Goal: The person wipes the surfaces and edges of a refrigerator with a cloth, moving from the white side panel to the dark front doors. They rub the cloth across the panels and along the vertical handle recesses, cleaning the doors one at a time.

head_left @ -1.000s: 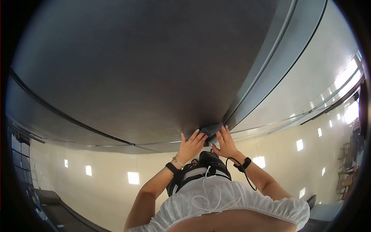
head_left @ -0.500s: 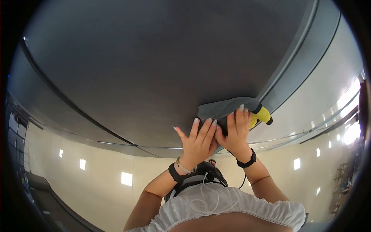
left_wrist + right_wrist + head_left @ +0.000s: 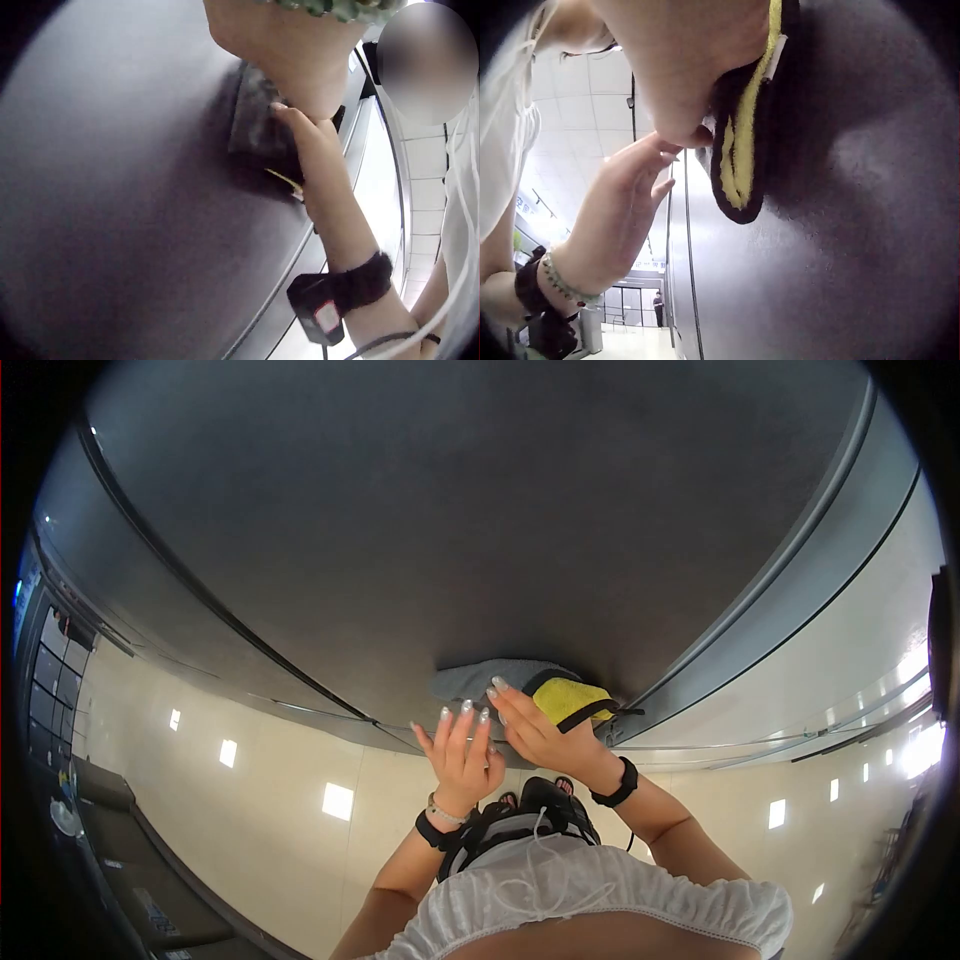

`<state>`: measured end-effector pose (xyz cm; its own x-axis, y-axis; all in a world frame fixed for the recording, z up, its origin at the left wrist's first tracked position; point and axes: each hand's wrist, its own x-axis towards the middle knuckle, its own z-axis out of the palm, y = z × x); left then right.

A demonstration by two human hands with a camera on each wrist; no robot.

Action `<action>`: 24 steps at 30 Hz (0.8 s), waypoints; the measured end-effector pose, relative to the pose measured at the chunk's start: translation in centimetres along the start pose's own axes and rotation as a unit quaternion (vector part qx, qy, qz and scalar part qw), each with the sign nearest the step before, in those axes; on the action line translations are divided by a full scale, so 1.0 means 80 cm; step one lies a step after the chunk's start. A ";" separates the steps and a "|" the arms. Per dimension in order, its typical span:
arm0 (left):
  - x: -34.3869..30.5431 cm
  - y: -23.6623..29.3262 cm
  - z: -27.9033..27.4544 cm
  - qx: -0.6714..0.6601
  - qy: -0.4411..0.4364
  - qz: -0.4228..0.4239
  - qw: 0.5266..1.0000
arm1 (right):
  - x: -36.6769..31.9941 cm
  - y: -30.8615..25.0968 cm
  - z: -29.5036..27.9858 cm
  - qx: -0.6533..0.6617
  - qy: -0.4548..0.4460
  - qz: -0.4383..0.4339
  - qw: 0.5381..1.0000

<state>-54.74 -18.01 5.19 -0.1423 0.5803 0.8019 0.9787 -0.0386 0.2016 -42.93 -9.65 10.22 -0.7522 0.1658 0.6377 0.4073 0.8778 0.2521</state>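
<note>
A grey cloth (image 3: 480, 680) with a yellow side (image 3: 572, 702) and black edging lies against the dark grey panel (image 3: 480, 540), near its lower edge in the head view. My right hand (image 3: 545, 738) is on the cloth with fingers extended, part of the yellow side folded over it. Left of it, my left hand (image 3: 462, 765) has its fingers spread just below the cloth; whether it touches the cloth is unclear. In the right wrist view the folded yellow edge (image 3: 742, 142) hangs beside the right hand (image 3: 686, 60), and the left hand (image 3: 619, 210) is close by.
A rounded ridge (image 3: 760, 595) borders the panel on the right, and a dark seam (image 3: 200, 590) runs down its left. Beyond lies a pale floor (image 3: 280, 760) with dark seating (image 3: 150, 880) at left. A distant person (image 3: 658, 309) stands in the right wrist view.
Both hands and the cloth came up from the panel's lower edge, then shifted left across it. More yellow shows now, and the left hand's fingers have come off the cloth's front in the head view.
</note>
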 end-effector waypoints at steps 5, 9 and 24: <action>0.040 0.018 0.015 -0.087 0.002 0.045 0.995 | -0.010 0.020 -0.013 -0.026 0.157 0.038 0.987; 0.056 0.043 0.044 -0.046 0.025 0.106 0.993 | -0.038 0.050 -0.029 -0.090 0.178 0.082 0.976; 0.064 0.065 0.081 -0.055 0.080 0.133 0.986 | -0.082 0.093 -0.060 -0.067 0.081 0.062 0.993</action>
<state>-49.39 -9.93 6.71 0.0864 0.4027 0.9112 0.9637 -0.2657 0.0261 -32.48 -6.35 11.46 -0.6032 0.1849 0.7759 0.5647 0.7860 0.2517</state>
